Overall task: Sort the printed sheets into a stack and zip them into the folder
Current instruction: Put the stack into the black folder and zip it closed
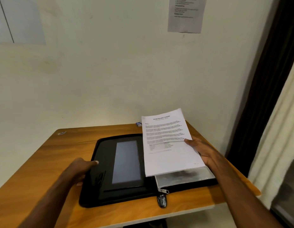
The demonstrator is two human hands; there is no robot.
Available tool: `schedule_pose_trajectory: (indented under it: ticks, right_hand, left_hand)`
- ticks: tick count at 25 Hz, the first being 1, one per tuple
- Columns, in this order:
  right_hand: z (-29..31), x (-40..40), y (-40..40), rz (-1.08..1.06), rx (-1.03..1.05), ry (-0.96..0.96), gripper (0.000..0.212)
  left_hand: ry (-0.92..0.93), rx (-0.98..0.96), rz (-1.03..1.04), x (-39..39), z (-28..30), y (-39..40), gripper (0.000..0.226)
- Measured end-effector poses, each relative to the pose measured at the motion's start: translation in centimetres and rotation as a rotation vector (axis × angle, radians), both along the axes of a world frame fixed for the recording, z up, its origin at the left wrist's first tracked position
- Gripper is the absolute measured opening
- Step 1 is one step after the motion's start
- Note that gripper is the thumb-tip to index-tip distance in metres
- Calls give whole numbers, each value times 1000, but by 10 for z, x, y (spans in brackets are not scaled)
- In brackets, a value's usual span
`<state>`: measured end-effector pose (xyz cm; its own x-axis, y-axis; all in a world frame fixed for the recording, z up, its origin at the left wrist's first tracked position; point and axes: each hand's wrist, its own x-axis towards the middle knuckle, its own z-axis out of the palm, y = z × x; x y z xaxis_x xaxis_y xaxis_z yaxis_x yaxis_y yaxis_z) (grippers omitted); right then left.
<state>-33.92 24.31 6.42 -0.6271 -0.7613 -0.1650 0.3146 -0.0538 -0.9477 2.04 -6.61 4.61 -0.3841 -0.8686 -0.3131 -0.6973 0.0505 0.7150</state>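
Head view: a wooden table (44,163) carries a black zip folder (100,191) lying open across its middle, reaching the right edge. A stack of printed sheets (169,145) sits tilted over the folder's right half, long axis running away toward the wall, heading farthest. The right hand (204,152) grips the stack's right edge, thumb on top. The left hand (82,170) curls round the folder's left edge.
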Motion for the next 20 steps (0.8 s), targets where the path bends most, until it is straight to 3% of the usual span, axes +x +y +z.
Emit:
schedule_pose_trajectory:
  ticks: [7,11,14,20]
  right_hand:
    - [-16,-33,7,27,246,57,33]
    - [-24,-36,-4,-76,474,314,27]
    - [-29,-36,-8,-143,562,527,20]
    - [-43,-30,-15,-212,672,826,32]
  left_hand:
    - [130,179,54,2,20,16,30]
    - [180,267,90,2,25,14,31]
    - [206,230,95,0,31,11,30]
    - [287,162,36,-6,62,12,22]
